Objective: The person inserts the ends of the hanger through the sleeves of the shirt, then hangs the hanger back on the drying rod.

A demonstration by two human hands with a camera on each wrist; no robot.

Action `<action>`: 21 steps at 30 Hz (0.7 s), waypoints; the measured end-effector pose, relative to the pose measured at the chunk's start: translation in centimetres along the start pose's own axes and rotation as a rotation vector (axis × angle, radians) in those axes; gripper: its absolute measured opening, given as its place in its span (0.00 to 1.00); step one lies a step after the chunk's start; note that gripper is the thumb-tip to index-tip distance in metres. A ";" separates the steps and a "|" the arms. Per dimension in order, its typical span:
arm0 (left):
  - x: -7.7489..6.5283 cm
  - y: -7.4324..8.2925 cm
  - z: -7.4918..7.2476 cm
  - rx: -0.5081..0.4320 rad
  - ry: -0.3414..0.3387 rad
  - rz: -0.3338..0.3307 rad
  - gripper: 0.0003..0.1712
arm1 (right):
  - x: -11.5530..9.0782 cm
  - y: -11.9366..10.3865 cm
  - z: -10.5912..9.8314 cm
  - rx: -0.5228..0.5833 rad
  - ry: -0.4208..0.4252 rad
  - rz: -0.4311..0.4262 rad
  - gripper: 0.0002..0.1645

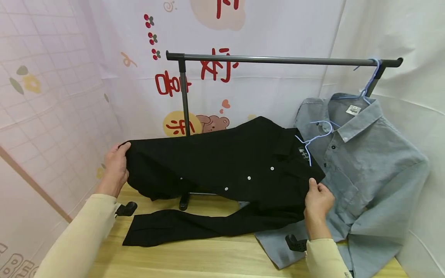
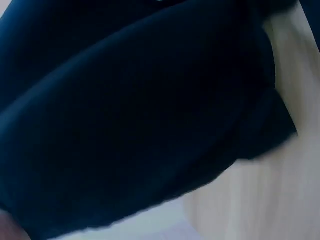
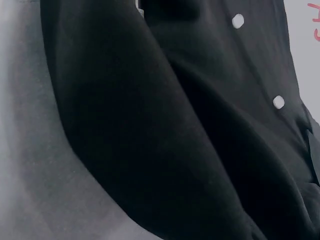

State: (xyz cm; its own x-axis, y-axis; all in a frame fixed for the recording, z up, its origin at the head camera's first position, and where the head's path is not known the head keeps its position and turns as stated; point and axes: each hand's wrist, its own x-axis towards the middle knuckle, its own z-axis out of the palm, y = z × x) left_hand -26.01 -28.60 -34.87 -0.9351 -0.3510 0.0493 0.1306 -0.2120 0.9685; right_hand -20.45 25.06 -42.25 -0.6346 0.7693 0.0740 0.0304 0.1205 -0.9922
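Observation:
Stretched sideways between both hands is a black shirt with white buttons, held above the table. My left hand pinches its hem end at the left. On the right, my right hand grips the shirt near the collar and shoulder. A light blue hanger sits in the collar opening, its hook sticking out. One black sleeve trails down over the table. Dark cloth fills most of the left wrist view. In the right wrist view, black fabric hangs in folds before grey cloth.
A grey-blue shirt hangs at the right on a blue hanger from the dark rack bar. The rack's left post stands behind the black shirt. The wooden table lies below, with printed curtains around it.

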 end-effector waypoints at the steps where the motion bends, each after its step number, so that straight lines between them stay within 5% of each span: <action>1: 0.3 -0.3 -0.5 0.104 0.019 -0.029 0.18 | 0.0 0.0 0.0 -0.003 0.003 -0.001 0.35; 3: 0.7 -1.3 -1.6 0.362 0.016 -0.081 0.29 | 0.0 0.1 0.0 -0.018 0.008 -0.011 0.35; 5: 0.7 -2.9 -2.8 0.613 -0.059 -0.084 0.34 | 0.0 0.3 0.1 -0.035 0.004 -0.021 0.34; 7: 0.6 -4.8 -3.6 0.742 -0.117 -0.085 0.32 | -0.1 0.4 0.3 -0.046 -0.008 -0.033 0.34; 10: -0.2 -7.0 -4.4 0.799 -0.235 -0.119 0.31 | -0.3 0.7 0.6 -0.061 -0.019 -0.057 0.34; 17: -2.6 -9.6 -5.8 0.948 -0.508 -0.262 0.49 | -0.6 0.9 0.8 -0.071 0.007 -0.078 0.33; 21: -3.2 -10.3 -6.1 0.875 -0.566 -0.278 0.36 | -0.6 0.8 0.8 -0.074 -0.005 -0.075 0.34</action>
State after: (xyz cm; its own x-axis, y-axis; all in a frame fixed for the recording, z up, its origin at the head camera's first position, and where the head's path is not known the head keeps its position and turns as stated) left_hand -22.34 -30.83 -46.52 -0.9415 0.1290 -0.3112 -0.1810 0.5854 0.7903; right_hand -20.64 24.22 -43.19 -0.6409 0.7534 0.1468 0.0396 0.2234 -0.9739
